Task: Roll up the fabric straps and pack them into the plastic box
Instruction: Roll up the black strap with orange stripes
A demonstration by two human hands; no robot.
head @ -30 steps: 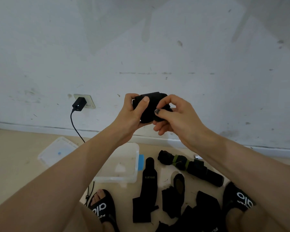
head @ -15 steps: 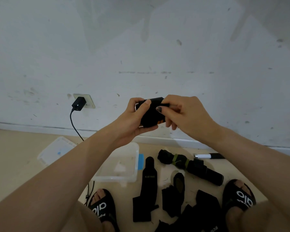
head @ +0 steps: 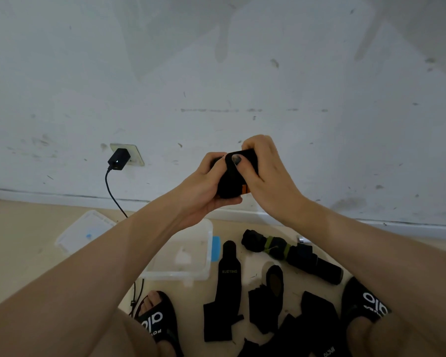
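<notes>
Rolling looks nearly done on the black fabric strap (head: 231, 180), a tight bundle held in mid-air at the centre of the view, in front of the wall. Both hands are clamped on it: the left hand (head: 206, 186) cups it from 8 o'clock with fingers curled under, and the right hand (head: 264, 171) wraps over it from 2 o'clock, its thumb pressing the outer wrap down. A small orange tag shows at the bundle's lower right edge.

Judging by its look, the strap is light, soft and springy, not fragile; it will likely unwind if pressure eases, so the hold belongs across the loose outer end, squeezing the roll's sides.

The clear plastic box (head: 186, 256) sits open on the floor at 6 o'clock from the hands, and nothing can be made out inside it. Its lid (head: 84, 233) lies at 9 o'clock from the box. More black straps (head: 227, 292) lie flat at 3 o'clock from the box, with a rolled bundle bound in green (head: 289, 253) beyond. A charger (head: 118, 159) is plugged into the wall socket at 10 o'clock, its cable trailing down to the floor
</notes>
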